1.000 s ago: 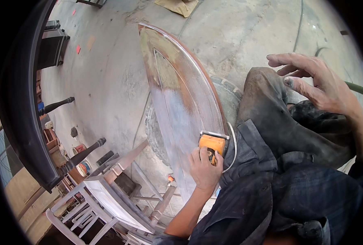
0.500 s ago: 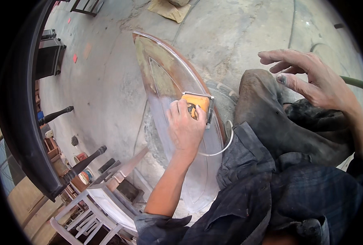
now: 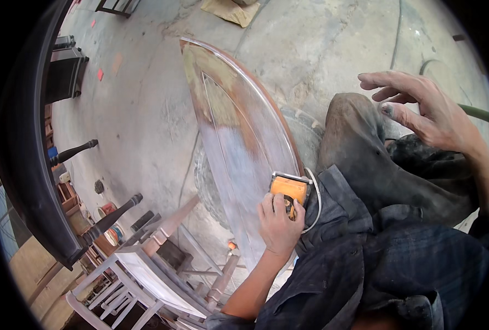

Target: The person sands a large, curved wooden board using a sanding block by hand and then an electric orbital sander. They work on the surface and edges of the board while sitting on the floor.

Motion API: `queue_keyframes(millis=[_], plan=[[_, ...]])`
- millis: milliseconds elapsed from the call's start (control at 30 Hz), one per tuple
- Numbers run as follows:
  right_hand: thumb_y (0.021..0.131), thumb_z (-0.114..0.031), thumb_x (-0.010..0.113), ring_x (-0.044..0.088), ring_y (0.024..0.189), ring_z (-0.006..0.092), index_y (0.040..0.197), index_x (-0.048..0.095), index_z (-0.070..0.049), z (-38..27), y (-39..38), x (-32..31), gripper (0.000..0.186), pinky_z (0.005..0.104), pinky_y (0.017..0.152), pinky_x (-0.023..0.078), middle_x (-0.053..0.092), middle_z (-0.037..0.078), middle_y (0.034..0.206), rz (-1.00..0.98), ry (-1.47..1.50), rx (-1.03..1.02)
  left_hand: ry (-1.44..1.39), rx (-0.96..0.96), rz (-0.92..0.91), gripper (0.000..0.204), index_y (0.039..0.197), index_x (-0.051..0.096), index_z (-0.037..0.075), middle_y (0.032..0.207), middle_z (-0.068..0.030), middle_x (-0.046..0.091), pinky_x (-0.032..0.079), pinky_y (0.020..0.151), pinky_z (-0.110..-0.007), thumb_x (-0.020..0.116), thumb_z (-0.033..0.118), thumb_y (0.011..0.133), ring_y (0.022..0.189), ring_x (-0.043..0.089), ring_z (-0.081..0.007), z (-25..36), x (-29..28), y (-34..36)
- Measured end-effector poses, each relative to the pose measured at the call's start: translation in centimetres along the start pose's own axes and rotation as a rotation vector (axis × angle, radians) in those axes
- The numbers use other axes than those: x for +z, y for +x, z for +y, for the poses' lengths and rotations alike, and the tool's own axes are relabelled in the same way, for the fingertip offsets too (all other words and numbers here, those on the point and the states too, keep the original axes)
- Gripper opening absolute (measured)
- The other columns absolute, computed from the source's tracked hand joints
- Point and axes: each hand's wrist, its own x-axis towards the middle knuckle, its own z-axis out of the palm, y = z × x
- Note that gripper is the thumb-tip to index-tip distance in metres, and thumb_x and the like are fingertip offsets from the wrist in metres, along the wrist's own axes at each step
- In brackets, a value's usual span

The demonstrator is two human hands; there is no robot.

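Note:
My left hand (image 3: 280,228) is wrapped round the top of a yellow and black electric sander (image 3: 289,190). The sander sits on the right-hand edge of a long, curved wooden panel (image 3: 231,146) with a pointed far end. Pale dust covers the panel's middle and near part, while its far end shows greenish-brown and reddish wood. A white hose or cord (image 3: 317,204) loops from the sander beside my leg. Over my bent right knee, my right hand (image 3: 429,110) hangs in the air, fingers apart and holding nothing. Dust whitens its fingertips.
A tire (image 3: 209,190) lies under the panel. Dark furniture (image 3: 30,126) with turned legs stands at the left. Pale unfinished wooden furniture (image 3: 145,275) is at the lower left. A green hose (image 3: 480,114) runs behind my right wrist. Brown paper (image 3: 231,12) lies on the concrete floor.
My left hand and the sander have moved toward me and to the right along the panel, onto its right edge. My right hand stays raised, almost in place.

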Motion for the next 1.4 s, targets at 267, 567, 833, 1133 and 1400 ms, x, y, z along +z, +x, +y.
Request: queue_keyframes(millis=[267,567,833,1133,1400], plan=[[0.095,-0.002,0.056,0.07,0.111,0.0294,0.142,0.056,-0.006,-0.2,-0.2,-0.7,0.047,0.0405,0.096,0.057,0.065,0.016,0.133,0.012,0.088,0.007,0.055,0.045,0.097,0.031,0.106,0.058,0.001,0.105,-0.017,0.058,0.052,0.079,-0.047,0.071,0.019,0.084,0.096,0.059,-0.0382,-1.4,-0.1,12.2],[0.096,-0.008,0.057,0.07,0.112,0.0319,0.142,0.055,-0.001,-2.0,0.6,-1.7,0.047,0.0407,0.096,0.058,0.066,0.02,0.129,-0.056,0.069,0.082,0.135,-0.063,0.092,0.035,0.108,0.059,0.003,0.109,-0.0168,0.06,0.055,0.082,-0.05,0.067,0.031,0.088,0.104,0.062,-0.0381,-3.5,-0.2,25.3],[0.09,-0.002,0.059,0.071,0.107,0.0332,0.139,0.055,0.002,-3.2,1.6,-1.4,0.049,0.0415,0.094,0.057,0.068,0.022,0.124,-0.081,0.121,0.004,0.111,-0.133,0.128,0.032,0.107,0.058,0.008,0.109,-0.0159,0.06,0.053,0.083,-0.053,0.065,0.033,0.088,0.105,0.062,-0.0377,-4.4,-1.1,25.9],[0.091,-0.003,0.06,0.071,0.108,0.0336,0.139,0.055,0.002,-2.1,1.1,-1.7,0.049,0.0404,0.094,0.057,0.067,0.023,0.126,-0.073,0.155,0.039,0.073,0.014,0.164,0.031,0.105,0.06,0.006,0.106,-0.0147,0.06,0.053,0.082,-0.05,0.069,0.026,0.084,0.099,0.061,-0.0373,-4.7,-0.9,20.1],[0.092,-0.003,0.057,0.07,0.112,0.0323,0.14,0.055,0.002,-3.2,2.0,-1.1,0.048,0.0406,0.094,0.058,0.067,0.022,0.129,-0.098,0.105,0.056,0.13,-0.095,0.148,0.032,0.106,0.059,0.005,0.109,-0.0163,0.061,0.055,0.086,-0.052,0.065,0.032,0.089,0.106,0.063,-0.039,-6.1,-0.4,31.6]])
